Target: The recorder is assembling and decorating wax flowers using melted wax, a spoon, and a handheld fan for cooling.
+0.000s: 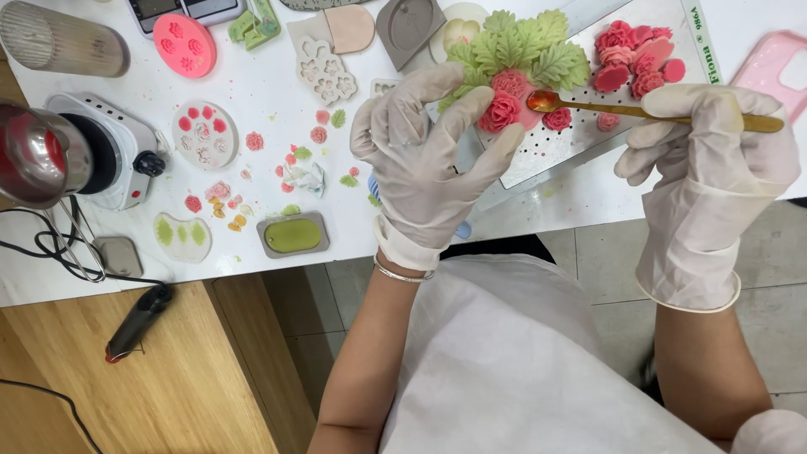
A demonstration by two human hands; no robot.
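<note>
A small electric hotplate (101,160) stood at the left end of the bench (252,92). Right of the hotplate lay a round white mould (205,134); beyond that mould, a pink mould (185,45); nearer the bench edge, a green-filled grey mould (292,234).

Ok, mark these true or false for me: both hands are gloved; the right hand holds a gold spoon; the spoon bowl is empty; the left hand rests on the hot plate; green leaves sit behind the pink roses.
1. Both hands are gloved. True: left hand and right hand wear pale gloves.
2. The right hand holds a gold spoon. True.
3. The spoon bowl is empty. False: it carries a dab of red-orange material.
4. The left hand rests on the hot plate. False: it holds the flower piece, fingers at the pink roses; the hot plate sits far off to the side.
5. Green leaves sit behind the roses. True.
</note>
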